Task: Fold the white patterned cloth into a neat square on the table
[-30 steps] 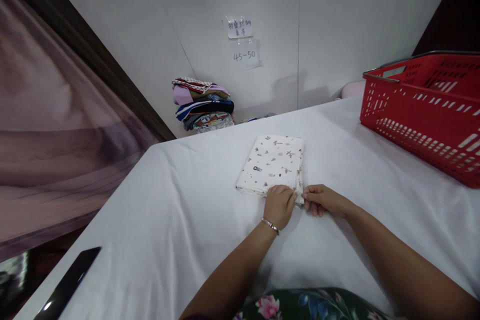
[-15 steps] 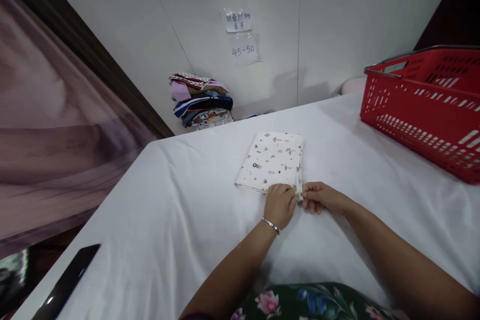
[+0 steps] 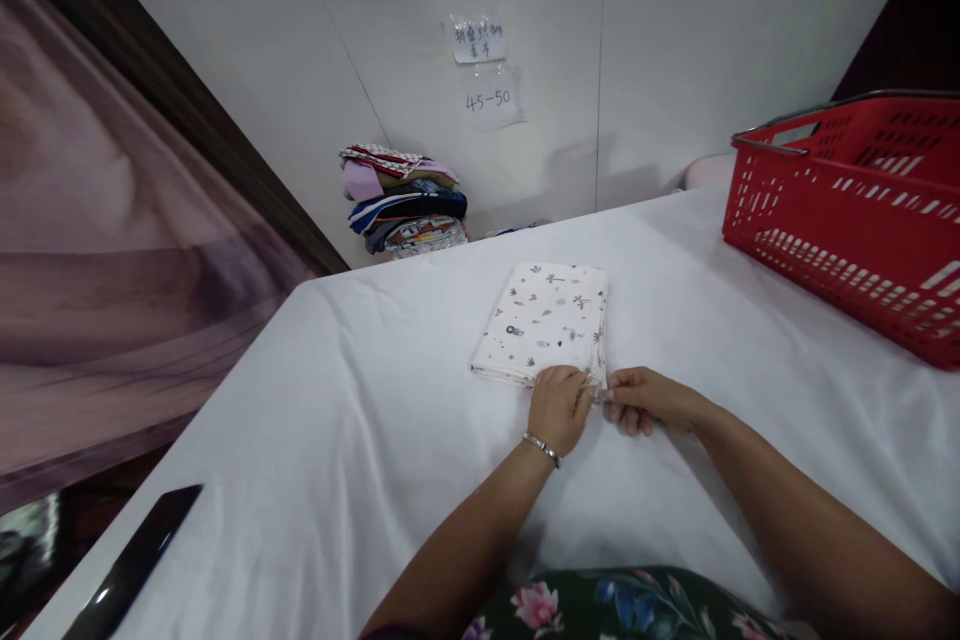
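A folded white cloth (image 3: pixel 546 317) printed with small plants and animals lies flat on the white-covered table (image 3: pixel 420 480). My left hand (image 3: pixel 559 408), with a bracelet at the wrist, is closed on the cloth's near edge close to the right corner. Just to the right, my right hand (image 3: pixel 637 400) pinches the cloth at that same near right corner, its thumb and forefinger together. The corner looks bunched between the two hands. My left fingertips are partly hidden against the fabric.
A red plastic basket (image 3: pixel 847 230) stands at the table's right. Beyond the far edge is a stack of folded fabrics (image 3: pixel 409 200) by the wall, under handwritten signs (image 3: pixel 487 98). A black flat object (image 3: pixel 139 560) lies at front left, near a pinkish curtain (image 3: pixel 127 240).
My right hand has shifted very slightly right and down at the cloth's corner. My left hand and the cloth stay almost where they were.
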`<state>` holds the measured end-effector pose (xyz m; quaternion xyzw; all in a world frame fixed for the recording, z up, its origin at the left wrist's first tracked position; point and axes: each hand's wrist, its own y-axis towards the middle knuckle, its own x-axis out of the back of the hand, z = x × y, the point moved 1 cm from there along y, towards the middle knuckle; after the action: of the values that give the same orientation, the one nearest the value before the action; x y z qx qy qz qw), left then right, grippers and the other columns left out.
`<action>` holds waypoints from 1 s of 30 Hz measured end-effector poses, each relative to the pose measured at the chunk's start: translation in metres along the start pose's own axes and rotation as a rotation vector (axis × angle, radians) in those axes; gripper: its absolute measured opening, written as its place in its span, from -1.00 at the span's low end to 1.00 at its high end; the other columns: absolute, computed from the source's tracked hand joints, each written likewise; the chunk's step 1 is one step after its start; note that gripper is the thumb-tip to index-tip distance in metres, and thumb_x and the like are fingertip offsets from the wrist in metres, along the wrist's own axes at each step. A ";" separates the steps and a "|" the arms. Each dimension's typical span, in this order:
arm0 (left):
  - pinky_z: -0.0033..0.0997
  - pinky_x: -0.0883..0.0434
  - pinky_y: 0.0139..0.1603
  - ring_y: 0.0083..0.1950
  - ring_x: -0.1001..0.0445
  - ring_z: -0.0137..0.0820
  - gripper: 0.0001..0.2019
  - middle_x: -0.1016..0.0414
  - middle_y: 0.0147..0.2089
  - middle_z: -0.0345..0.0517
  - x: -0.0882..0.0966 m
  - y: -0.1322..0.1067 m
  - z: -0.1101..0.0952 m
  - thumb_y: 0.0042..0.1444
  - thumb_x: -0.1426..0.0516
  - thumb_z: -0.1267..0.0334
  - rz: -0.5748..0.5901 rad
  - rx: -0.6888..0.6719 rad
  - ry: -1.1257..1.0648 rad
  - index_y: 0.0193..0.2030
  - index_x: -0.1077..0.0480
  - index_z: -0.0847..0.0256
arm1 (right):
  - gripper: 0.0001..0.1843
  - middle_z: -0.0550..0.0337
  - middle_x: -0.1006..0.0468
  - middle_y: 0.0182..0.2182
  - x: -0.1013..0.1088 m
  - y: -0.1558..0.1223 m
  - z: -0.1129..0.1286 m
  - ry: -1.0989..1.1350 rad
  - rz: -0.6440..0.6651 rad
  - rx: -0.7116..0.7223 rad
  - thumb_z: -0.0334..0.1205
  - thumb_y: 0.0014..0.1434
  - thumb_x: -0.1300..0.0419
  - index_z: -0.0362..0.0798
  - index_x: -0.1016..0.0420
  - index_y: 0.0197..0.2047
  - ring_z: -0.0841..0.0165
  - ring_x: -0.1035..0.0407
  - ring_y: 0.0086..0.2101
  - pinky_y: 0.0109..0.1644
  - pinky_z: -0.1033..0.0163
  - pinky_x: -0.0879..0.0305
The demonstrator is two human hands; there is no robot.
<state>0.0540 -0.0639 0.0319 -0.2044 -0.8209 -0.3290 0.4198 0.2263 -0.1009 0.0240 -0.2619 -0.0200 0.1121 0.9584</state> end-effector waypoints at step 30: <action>-0.24 -0.25 -0.09 -0.15 -0.32 -0.33 -0.84 -0.41 -0.22 -0.12 -0.006 0.000 0.000 0.04 -0.11 0.28 -0.055 0.026 0.017 -0.19 -0.34 0.17 | -0.71 0.29 -0.45 -0.61 -0.010 0.000 0.009 0.106 -0.035 0.225 -0.02 -0.01 -0.17 -0.09 -0.31 -0.47 0.54 -0.28 -0.68 -0.68 0.43 -0.03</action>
<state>0.0574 -0.0644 0.0272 -0.1737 -0.8268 -0.3314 0.4200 0.2155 -0.0985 0.0315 -0.1579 0.0390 0.0827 0.9832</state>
